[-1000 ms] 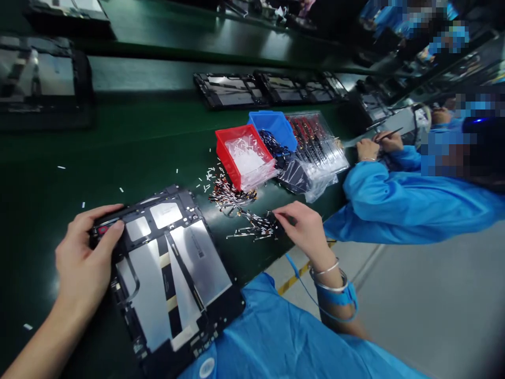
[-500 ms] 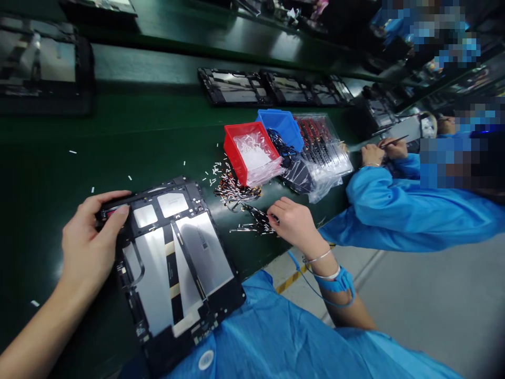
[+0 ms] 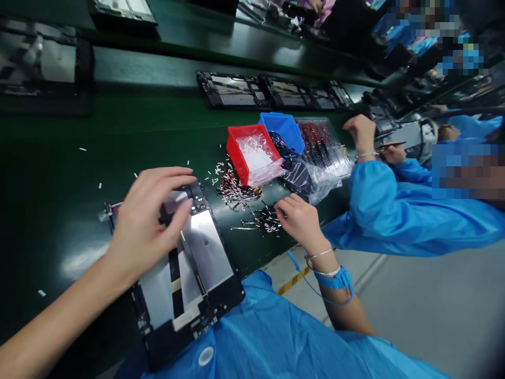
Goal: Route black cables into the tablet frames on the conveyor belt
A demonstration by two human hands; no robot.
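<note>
An opened tablet chassis (image 3: pixel 197 268) with silver shields and black ribbon cables lies on the green bench in front of me. My left hand (image 3: pixel 148 223) hovers over its upper half, fingers spread and holding nothing. My right hand (image 3: pixel 300 218) rests at a loose pile of small flex cables (image 3: pixel 262 221) to the right of the chassis, its fingertips curled together over the pile; whether they pinch a piece I cannot make out.
A red bin (image 3: pixel 252 152) of white bits, a blue bin (image 3: pixel 282 129) and clear bags of parts (image 3: pixel 321 152) stand beyond the pile. More tablet frames (image 3: pixel 272 90) lie on the belt behind. A co-worker in a blue sleeve (image 3: pixel 398 210) works at the right. White scraps dot the bench.
My left hand has left the chassis's top-left corner and moved right over its upper half, fingers spread. My right hand stays at the cable pile. The co-worker's hand has risen.
</note>
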